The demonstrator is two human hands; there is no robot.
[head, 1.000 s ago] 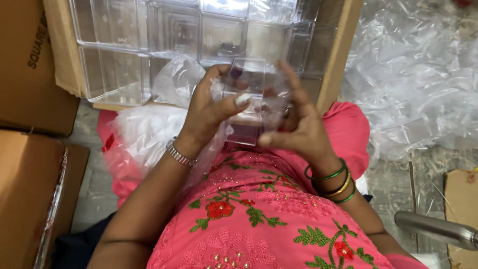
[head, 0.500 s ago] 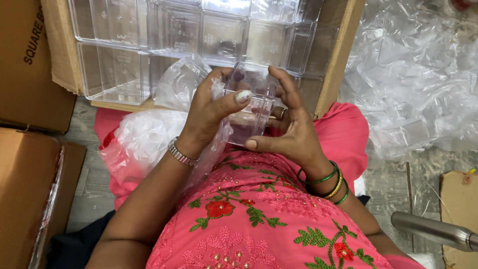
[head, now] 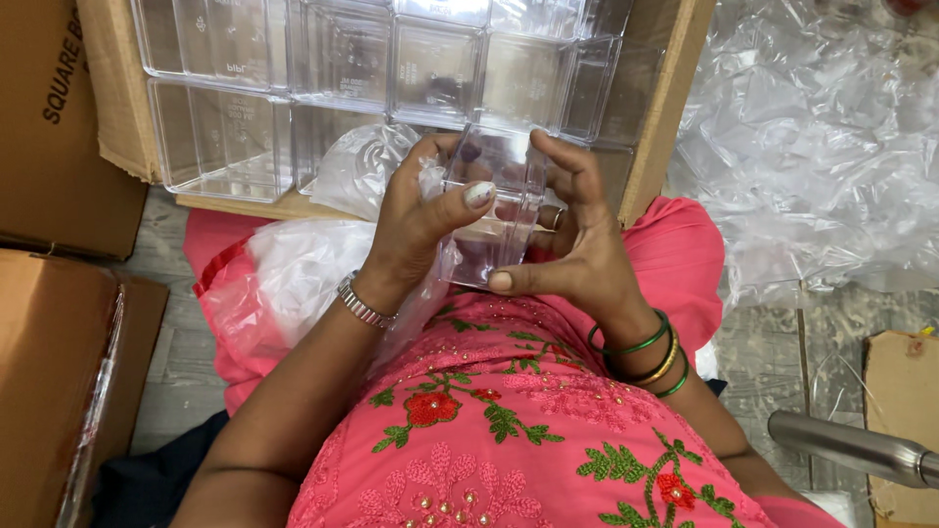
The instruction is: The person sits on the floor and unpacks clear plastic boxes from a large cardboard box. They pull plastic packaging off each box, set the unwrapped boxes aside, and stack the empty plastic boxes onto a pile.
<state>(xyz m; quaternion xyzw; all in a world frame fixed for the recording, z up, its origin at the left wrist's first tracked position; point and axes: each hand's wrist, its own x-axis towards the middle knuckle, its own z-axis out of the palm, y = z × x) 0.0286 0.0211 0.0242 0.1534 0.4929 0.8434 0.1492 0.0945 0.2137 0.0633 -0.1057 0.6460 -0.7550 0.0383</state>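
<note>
**Inspector:** Between the two hands, over the lap, sits a clear plastic box (head: 497,210). The left hand (head: 416,220) closes on its left wall, thumb laid across the front face, a thin clear bag (head: 293,264) caught under the same palm and trailing down to the left. The right hand (head: 577,244) cups the right wall, fingers curled over the upper edge and thumb pressed along the lower edge. Both grips are closed around the box; neither hand is spread open.

**Clerk:** Which step do you judge to be in hand?

**Inspector:** I judge it as bagging or unbagging the box (the view does not settle which). The next move calls for one hand to steady the box while the other works the film along its walls; the film is slack and clings.

**Clerk:** Orientation?

**Inspector:** It stands on end, long axis running from the lap up toward the carton (head: 655,127), leaning slightly left at the top. I cannot tell which way the open side faces; the walls are transparent and the fingers cover them.

**Clerk:** Surroundings?

**Inspector:** Just beyond the hands the carton holds rows of matching clear boxes (head: 323,68). Loose plastic wrap (head: 822,147) lies heaped on the right; closed brown cartons (head: 59,127) stand on the left.
</note>
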